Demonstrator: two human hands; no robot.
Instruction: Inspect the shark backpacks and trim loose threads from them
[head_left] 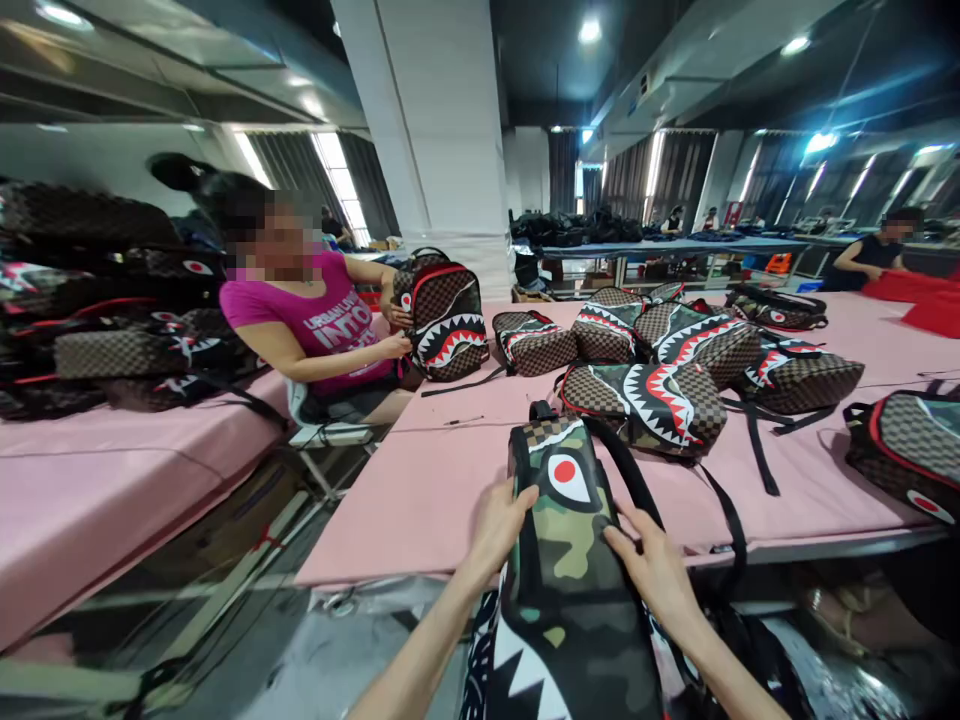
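Note:
A camouflage backpack (577, 570) with a red-and-white eye and a jagged white-tooth print stands upright at the near edge of the pink table (375, 500), its side panel facing me. My left hand (504, 520) grips its left edge, thumb on the front. On the right edge, my right hand (649, 555) holds it, with the thumb pressed on the panel near the eye. A black strap arches behind the right side of the bag. The fingers behind the bag are partly hidden.
Several shark-mouth backpacks (645, 405) lie beyond on the table. Across at the left, a seated person in a pink shirt (322, 325) holds another backpack (446, 325). Bags are piled on the left table (150, 450). Another bag (911, 450) sits at the right edge.

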